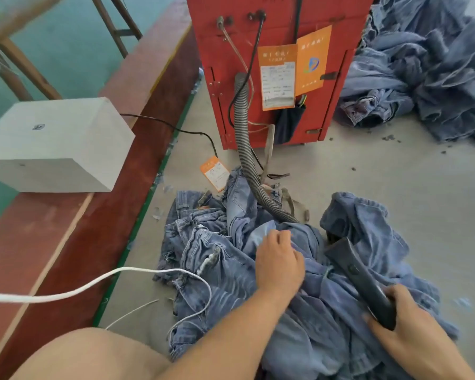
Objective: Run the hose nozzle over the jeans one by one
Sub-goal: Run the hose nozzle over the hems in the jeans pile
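Note:
A heap of blue jeans [220, 259] lies on the grey surface in front of me. My right hand [406, 322] grips the black hose nozzle [359, 272], whose tip points up and left onto the denim. A grey ribbed hose [243, 149] runs from the red machine [272, 50] down onto the heap and disappears under the jeans. My left hand [279, 260] rests on the jeans in the middle of the heap, its fingers curled into the cloth. The link between hose and nozzle is hidden by fabric.
A second big pile of jeans [422, 78] lies at the back right. A white box [55, 144] sits on a red-brown ledge [74, 242] at left. A white cord [93, 283] crosses from the left. An orange tag [214, 172] lies near the machine.

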`<move>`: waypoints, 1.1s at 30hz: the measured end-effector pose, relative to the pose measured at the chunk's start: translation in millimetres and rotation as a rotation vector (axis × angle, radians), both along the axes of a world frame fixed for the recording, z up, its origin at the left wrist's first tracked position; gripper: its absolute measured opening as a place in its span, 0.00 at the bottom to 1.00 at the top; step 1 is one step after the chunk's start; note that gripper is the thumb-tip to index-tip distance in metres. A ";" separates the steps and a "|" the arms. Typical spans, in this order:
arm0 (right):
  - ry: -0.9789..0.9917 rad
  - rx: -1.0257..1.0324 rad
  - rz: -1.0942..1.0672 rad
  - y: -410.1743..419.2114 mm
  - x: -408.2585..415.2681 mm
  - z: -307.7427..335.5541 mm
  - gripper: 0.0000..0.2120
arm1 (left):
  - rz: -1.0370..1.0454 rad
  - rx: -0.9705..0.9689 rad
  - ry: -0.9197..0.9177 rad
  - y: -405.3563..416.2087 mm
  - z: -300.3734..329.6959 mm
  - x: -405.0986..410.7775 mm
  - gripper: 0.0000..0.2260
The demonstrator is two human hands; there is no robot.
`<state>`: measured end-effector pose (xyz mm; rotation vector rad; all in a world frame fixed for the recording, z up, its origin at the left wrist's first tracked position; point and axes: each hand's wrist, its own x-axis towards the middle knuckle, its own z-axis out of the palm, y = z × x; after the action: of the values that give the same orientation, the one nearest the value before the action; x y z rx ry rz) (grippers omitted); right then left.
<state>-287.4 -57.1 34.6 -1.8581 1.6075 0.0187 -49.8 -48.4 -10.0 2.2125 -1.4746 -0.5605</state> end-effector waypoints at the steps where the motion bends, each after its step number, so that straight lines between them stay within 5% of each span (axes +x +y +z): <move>1: -0.005 -0.013 -0.023 -0.5 -3.8 -1.6 0.19 | -0.017 0.108 -0.096 -9.5 -7.7 16.3 0.17; 3: -0.019 -0.075 -0.079 0.8 -12.0 -8.0 0.22 | -0.001 0.292 -0.208 -14.0 -23.3 37.2 0.24; 7: -0.058 -0.073 -0.121 -1.1 -21.5 -19.7 0.28 | 0.156 0.367 -0.125 3.2 -46.3 30.6 0.31; 11: -0.058 -0.084 -0.053 -5.6 -13.6 -17.8 0.33 | 0.577 0.336 -0.058 15.8 -39.9 46.0 0.39; 14: -0.025 -0.051 -0.052 -5.7 -5.8 -1.7 0.35 | 0.814 0.435 0.162 21.2 -33.2 71.2 0.46; 20: 0.010 -0.107 0.032 -3.4 3.1 16.6 0.31 | 0.835 0.205 0.536 50.4 -24.3 61.0 0.52; 29: -0.016 -0.032 0.267 -3.7 30.6 55.3 0.25 | 0.666 0.087 0.785 97.9 -2.4 37.9 0.25; 33: -0.029 0.008 0.447 -12.0 39.7 67.3 0.20 | 0.669 0.044 1.086 107.1 3.2 39.5 0.18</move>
<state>-247.7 -69.1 101.9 -2.1635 1.1421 0.1917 -10.3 58.7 -6.8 1.7217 -0.1629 -1.2425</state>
